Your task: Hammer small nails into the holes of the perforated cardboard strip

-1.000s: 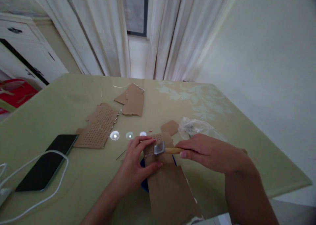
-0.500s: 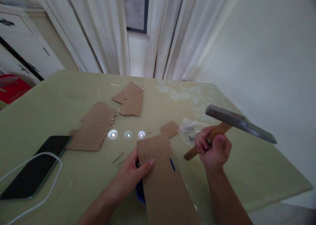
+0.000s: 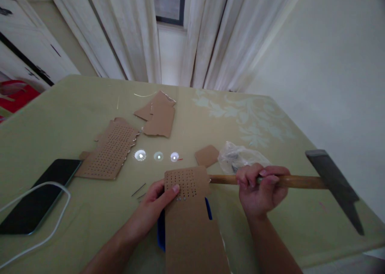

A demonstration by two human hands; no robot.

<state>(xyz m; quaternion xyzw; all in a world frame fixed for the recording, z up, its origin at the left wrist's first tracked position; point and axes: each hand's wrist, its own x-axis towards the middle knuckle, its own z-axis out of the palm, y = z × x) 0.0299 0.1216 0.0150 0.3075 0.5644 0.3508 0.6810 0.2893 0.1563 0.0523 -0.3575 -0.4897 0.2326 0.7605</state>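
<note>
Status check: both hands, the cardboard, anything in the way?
Left hand gripping perforated cardboard, thumb on top. Right hand closed around hammer handle. Cardboard partly covers blue object. Plastic bag just beyond right hand.

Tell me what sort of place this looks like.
Probably a room in someone's home, rather than a workshop: long pale curtains hang by a window, a white cabinet stands to the left, and the table has a leafy decorative pattern.
</note>
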